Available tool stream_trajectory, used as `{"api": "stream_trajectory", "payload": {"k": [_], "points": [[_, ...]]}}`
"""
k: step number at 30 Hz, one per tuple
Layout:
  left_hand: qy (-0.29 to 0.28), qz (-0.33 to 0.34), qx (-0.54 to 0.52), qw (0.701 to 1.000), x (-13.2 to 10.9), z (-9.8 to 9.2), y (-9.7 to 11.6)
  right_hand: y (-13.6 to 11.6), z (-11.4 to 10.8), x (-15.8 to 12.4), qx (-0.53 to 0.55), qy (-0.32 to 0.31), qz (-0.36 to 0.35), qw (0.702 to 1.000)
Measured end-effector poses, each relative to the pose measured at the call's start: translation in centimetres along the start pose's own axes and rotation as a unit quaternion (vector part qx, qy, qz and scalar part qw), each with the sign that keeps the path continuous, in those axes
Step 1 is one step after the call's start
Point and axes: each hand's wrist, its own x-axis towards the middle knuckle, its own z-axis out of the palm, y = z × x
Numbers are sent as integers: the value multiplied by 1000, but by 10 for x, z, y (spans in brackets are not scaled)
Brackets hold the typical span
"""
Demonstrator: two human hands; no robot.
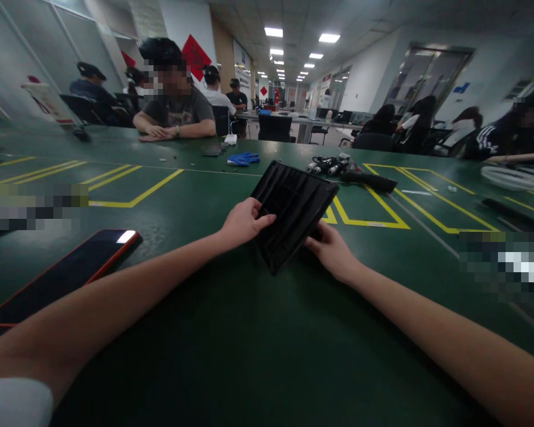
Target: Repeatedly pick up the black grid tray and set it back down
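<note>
A flat black ribbed panel (pixel 293 207) is tilted up off the green table (pixel 249 332) in front of me. My left hand (pixel 242 222) grips its left edge, thumb on top and fingers curled under. My right hand (pixel 331 249) holds the lower right edge from below; its fingers are partly hidden behind the panel. Both forearms stretch in from the bottom corners.
A dark phone in a red case (pixel 66 276) lies at my left. Beyond the panel lie a black tool with metal bits (pixel 351 170) and a blue glove (pixel 243 158). Yellow taped rectangles (pixel 382 210) mark the table. A person in grey (pixel 175 112) sits opposite; others sit right.
</note>
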Motion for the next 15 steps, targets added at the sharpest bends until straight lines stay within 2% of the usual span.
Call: {"api": "stream_trajectory", "payload": {"k": [2, 5, 11, 15], "points": [[-16, 50, -54, 997, -12, 8, 10, -1, 9, -7, 51, -4, -28, 998], [-29, 98, -83, 991, -26, 13, 15, 2, 10, -12, 55, 2, -30, 998], [-59, 121, -73, 988, -32, 11, 9, -6, 2, -13, -14, -35, -55, 998], [-69, 141, -91, 983, -34, 12, 5, -4, 4, -13, -31, -62, -73, 995]]}}
